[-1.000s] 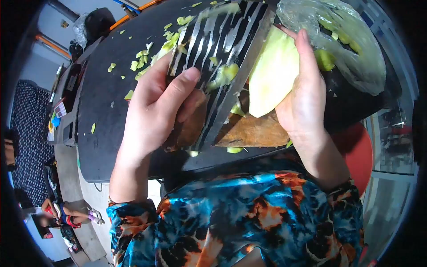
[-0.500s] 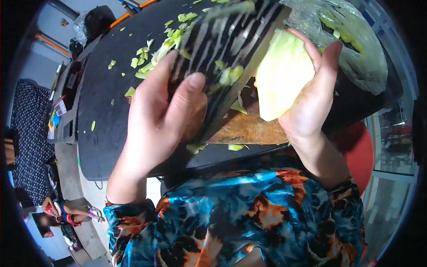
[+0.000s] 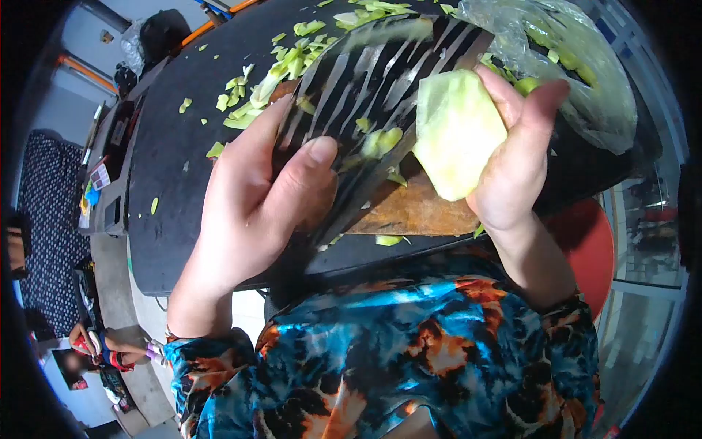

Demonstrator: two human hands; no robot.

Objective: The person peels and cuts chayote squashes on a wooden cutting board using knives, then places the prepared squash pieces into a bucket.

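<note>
My left hand is closed around a broad cleaver, whose dark blade with pale stripes tilts up to the right. Bits of green peel stick to the blade, and its handle is hidden in my fist. In my right hand sits a peeled, pale green vegetable of a kind I cannot tell, thumb and fingers cupped round its right side. The vegetable is right beside the blade's edge; contact between them cannot be made out. Below both is a wooden cutting board, partly covered by the blade and hands.
Green peelings lie scattered over the black table. A clear plastic bag with green pieces inside stands at the right. A red stool is beside the table's near right side. At far left, a person sits.
The vegetable has turned in my right hand, its top now lower. The cleaver's far end has shifted slightly right and down, and its blade looks less blurred.
</note>
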